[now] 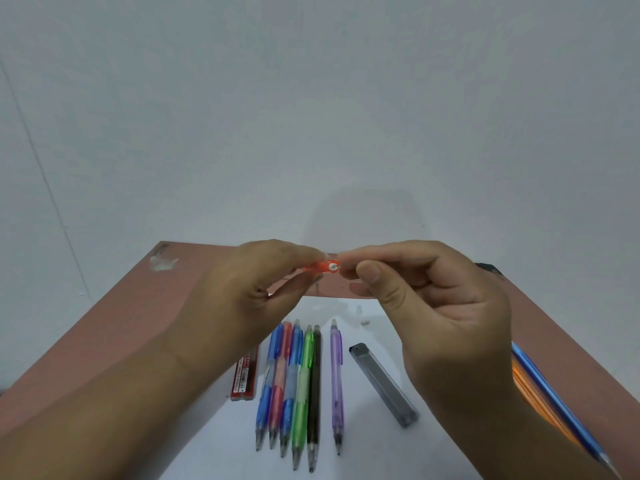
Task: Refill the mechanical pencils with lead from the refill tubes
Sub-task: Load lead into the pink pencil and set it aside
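My left hand (263, 289) grips an orange mechanical pencil (320, 266), its white open top end facing the camera. My right hand (433, 299) pinches its fingertips right at that top end; what they hold is too small to tell. Below, on white paper (374, 445), lie several mechanical pencils side by side: blue (268, 382), red (278, 386), blue, green (302, 396), black (314, 400) and purple (336, 386). A red lead refill tube (245, 379) lies to their left, and a grey clear refill tube (382, 384) to their right.
The brown table (138, 323) stands against a pale wall. A blue pencil (557, 407) and an orange one (533, 396) lie at the right edge, partly behind my right wrist. Two small white bits (362, 315) sit on the paper beyond the pencils.
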`<state>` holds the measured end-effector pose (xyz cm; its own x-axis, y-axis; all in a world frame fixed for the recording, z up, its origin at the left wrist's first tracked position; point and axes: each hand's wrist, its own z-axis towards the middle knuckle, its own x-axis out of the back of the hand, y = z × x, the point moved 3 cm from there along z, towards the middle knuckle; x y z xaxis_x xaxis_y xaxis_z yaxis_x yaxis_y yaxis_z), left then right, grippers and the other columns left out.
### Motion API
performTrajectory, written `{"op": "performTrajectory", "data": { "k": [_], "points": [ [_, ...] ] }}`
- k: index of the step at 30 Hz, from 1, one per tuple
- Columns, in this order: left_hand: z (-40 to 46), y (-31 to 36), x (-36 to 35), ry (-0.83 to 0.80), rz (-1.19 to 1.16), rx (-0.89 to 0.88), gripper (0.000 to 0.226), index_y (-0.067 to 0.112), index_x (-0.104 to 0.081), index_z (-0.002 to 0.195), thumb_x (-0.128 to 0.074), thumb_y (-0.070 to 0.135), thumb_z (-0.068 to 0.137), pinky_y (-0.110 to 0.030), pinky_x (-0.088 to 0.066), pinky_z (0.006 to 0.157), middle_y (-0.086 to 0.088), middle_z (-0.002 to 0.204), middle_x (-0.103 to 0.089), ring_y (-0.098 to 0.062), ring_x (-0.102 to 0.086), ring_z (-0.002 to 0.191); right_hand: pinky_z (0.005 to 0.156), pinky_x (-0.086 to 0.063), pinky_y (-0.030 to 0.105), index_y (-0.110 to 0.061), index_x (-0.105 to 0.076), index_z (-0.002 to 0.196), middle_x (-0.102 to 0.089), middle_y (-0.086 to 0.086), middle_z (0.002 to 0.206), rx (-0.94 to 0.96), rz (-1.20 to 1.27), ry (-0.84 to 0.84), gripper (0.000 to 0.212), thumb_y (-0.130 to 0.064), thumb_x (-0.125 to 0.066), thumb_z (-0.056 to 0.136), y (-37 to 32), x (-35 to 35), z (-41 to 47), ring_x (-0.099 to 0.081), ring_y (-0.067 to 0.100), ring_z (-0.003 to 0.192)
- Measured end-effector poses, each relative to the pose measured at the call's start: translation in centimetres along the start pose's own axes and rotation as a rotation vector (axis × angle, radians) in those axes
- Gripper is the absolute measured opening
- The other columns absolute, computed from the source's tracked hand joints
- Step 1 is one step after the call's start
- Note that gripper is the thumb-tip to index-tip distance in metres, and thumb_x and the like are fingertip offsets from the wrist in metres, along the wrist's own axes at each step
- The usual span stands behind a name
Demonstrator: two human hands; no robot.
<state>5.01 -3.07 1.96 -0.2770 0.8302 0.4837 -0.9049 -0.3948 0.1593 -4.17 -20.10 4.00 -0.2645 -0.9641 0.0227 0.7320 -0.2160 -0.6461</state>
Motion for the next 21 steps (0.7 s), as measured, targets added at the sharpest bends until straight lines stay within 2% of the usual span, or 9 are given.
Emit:
{"op": "performTrajectory", "data": {
  "k": [6,14,21],
  "points": [
    [-0.01,-0.12,0.02,-0.013,0.026,-0.004,0.021,0.023,-0.072,0.112,-0.068,0.025,0.092,-0.031,-0.058,0.070,0.009,0.097,-0.074,-0.006,-0.067,0.083,0.076,-0.061,0.031,-0.010,-0.076,0.098,-0.078,-0.003,0.092,0.019,-0.078,-0.008,0.012,-0.003,-0.072,0.089,0.36,0.16,-0.07,-0.076,0.021,0.089],
    [-0.16,-0.46,-0.10,-0.052,0.042,0.035,0.024,0.023,-0.074,0.114,-0.069,0.026,0.091,-0.033,-0.058,0.069,0.011,0.098,-0.075,-0.007,-0.069,0.085,0.077,-0.058,0.019,-0.012,-0.075,0.103,-0.076,-0.008,0.095,0.130,-0.270,-0.047,0.015,-0.006,-0.072,0.090,0.39,0.25,-0.07,-0.073,0.010,0.092],
    [-0.30,-0.64,-0.13,-0.072,0.037,0.054,0.025,0.023,-0.074,0.114,-0.070,0.026,0.090,-0.037,-0.059,0.070,0.010,0.100,-0.075,-0.010,-0.070,0.087,0.079,-0.056,0.017,-0.017,-0.074,0.105,-0.075,-0.010,0.098,0.160,-0.339,-0.063,0.014,-0.014,-0.070,0.092,0.50,0.42,-0.07,-0.072,0.007,0.094]
  ]
}}
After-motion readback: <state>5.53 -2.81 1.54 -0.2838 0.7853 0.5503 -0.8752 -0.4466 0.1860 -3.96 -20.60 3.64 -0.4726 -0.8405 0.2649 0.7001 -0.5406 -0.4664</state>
